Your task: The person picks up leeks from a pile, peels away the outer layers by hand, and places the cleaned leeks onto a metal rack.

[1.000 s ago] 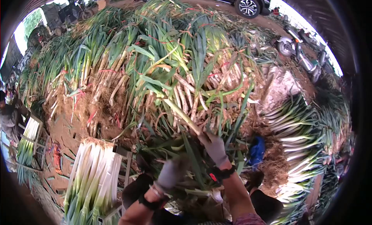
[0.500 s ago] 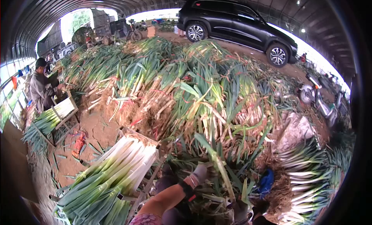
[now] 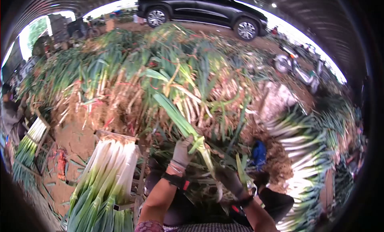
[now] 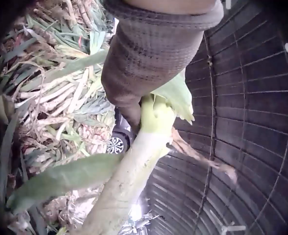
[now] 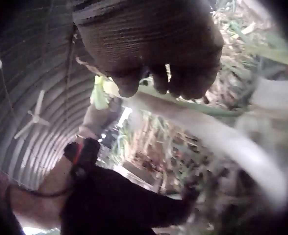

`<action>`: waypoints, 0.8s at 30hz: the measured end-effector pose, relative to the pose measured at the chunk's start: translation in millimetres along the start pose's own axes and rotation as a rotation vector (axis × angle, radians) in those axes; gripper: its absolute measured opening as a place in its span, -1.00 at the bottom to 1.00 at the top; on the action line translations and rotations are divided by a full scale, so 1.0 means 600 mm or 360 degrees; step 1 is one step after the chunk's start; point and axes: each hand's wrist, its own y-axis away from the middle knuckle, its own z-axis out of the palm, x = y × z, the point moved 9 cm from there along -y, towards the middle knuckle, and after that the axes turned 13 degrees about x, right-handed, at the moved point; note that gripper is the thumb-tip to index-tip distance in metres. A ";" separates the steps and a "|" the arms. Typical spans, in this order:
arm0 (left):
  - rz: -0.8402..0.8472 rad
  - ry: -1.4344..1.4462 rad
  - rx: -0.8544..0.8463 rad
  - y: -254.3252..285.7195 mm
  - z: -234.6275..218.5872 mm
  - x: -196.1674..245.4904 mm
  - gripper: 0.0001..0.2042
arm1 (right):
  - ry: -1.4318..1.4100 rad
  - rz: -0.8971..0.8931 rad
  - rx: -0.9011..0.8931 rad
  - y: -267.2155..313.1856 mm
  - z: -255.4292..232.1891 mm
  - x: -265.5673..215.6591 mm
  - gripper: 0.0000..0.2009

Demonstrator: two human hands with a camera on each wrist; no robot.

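Note:
A single leek (image 3: 174,112) slants in front of me, green leaves to the upper left and pale stem towards me. My gloved left hand (image 3: 183,152) grips it where the leaves meet the stem. In the left wrist view, a torn leaf flap (image 4: 175,95) and a dry brown strip (image 4: 202,156) hang by that grip. Lower down, my gloved right hand (image 3: 229,181) holds the stem, with curled fingers (image 5: 129,85) over it in the right wrist view. The white stem (image 5: 232,147) runs on past those fingers, blurred.
A crate (image 3: 120,135) of cleaned leeks stands on the left. Untrimmed leeks (image 3: 128,88) with roots are heaped ahead. Trimmed leeks (image 3: 304,152) lie in a row on the right, beside a blue bag (image 3: 259,154). Another person (image 3: 12,112) is at far left; a black car (image 3: 200,10) stands behind.
The leek has swung and come nearer my body. My left hand, apart from it before, now grips its upper stem, while my right hand has shifted along its lower part. The head view has turned about.

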 end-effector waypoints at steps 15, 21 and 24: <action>0.0510 0.0039 0.0207 -0.030 -0.014 0.113 -0.73 | 0.0257 0.0167 0.0158 -0.139 0.041 -0.065 -0.73; 0.0339 -0.0186 0.0344 -0.023 -0.002 0.059 -0.74 | 0.0068 -0.0225 0.0347 -0.212 0.056 -0.143 -0.67; 0.0468 -0.0067 0.0504 -0.017 -0.008 0.116 -0.75 | 0.0479 -0.0190 0.0204 -0.151 0.054 -0.061 -0.91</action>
